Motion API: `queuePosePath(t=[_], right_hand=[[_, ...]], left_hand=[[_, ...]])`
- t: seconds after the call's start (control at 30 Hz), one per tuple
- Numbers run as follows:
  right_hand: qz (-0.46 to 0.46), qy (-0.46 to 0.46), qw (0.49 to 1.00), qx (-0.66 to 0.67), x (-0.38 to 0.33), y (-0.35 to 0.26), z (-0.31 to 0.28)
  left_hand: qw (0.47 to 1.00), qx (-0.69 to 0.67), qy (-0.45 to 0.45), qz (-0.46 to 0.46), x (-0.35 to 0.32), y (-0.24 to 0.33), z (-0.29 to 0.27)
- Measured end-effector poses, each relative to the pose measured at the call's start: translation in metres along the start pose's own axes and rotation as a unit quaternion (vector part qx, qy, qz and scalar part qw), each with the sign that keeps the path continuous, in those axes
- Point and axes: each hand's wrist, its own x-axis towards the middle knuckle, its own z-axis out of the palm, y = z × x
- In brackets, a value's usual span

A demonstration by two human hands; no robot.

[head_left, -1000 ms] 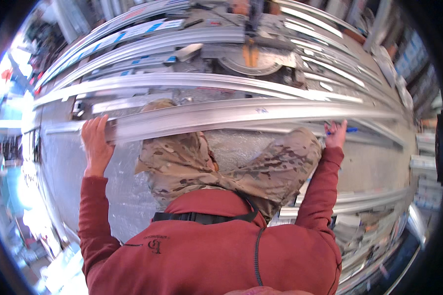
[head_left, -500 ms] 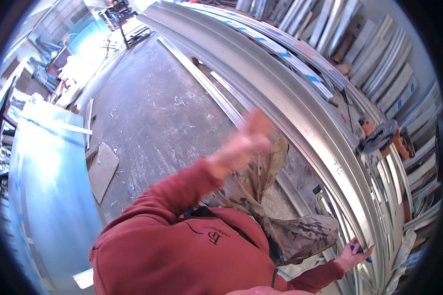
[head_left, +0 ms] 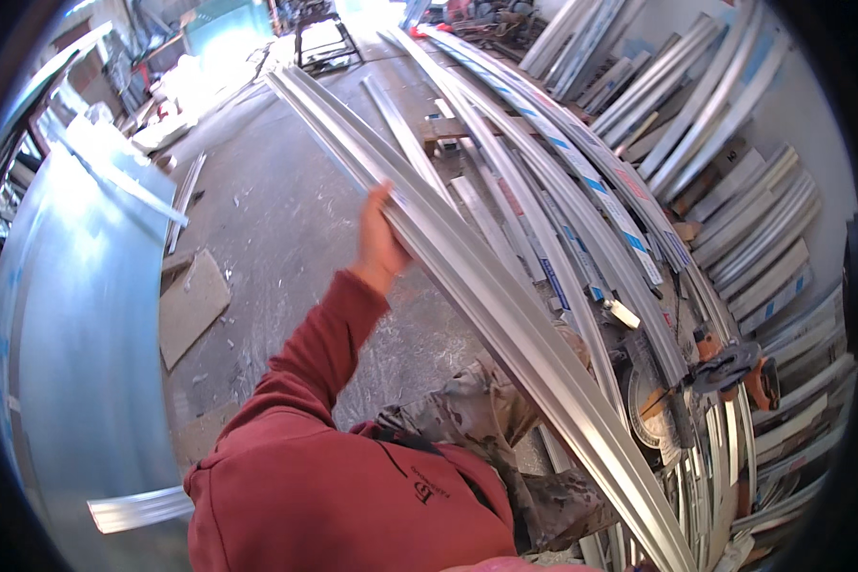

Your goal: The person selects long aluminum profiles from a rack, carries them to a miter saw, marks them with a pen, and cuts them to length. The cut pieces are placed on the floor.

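My left hand (head_left: 383,238) is closed on the near edge of a long silver metal profile (head_left: 505,315). The profile has ridges along its length and slants across my front, from the far floor down to the lower right. It hangs over my legs in camouflage trousers (head_left: 486,400). My right hand is out of the picture, and so is the profile's lower end.
To the right, a miter saw (head_left: 725,370) with a round base stands among long metal strips (head_left: 582,172). More profiles (head_left: 763,210) lean on the right wall. A large shiny sheet (head_left: 86,334) and a broken flat board (head_left: 194,310) lie left.
The profile has swung left, away from the stacked strips, uncovering the saw base. My left hand, blurred and apart before, now grips it. My right hand, with a blue thing, has left the view.
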Motion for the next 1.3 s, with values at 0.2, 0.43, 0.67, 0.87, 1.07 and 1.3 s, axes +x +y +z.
queuePosePath(t=[0.2,0.43,0.67,0.87,1.07,1.3], right_hand=[[-0.062,-0.195,0.976,-0.079,0.053,-0.005,0.005],[-0.288,-0.232,0.917,-0.148,-0.008,-0.077,0.087],[-0.252,-0.198,0.945,-0.070,-0.046,-0.120,0.111],[-0.105,-0.102,0.986,0.078,-0.088,-0.052,0.143],[0.171,-0.295,0.937,0.073,-0.213,-0.073,0.189],[-0.010,-0.607,0.795,-0.015,-0.406,-0.020,0.241]], left_hand=[[0.996,-0.089,0.030,-0.001,-0.003,-0.019,-0.061],[0.994,-0.102,0.016,0.019,0.048,0.009,-0.138],[0.984,-0.121,0.078,0.110,0.111,0.066,-0.208],[0.979,-0.109,0.093,0.142,0.136,0.105,-0.186],[0.978,-0.144,0.097,0.116,0.137,0.105,-0.183],[0.994,-0.104,0.006,0.023,0.047,0.051,-0.112]])
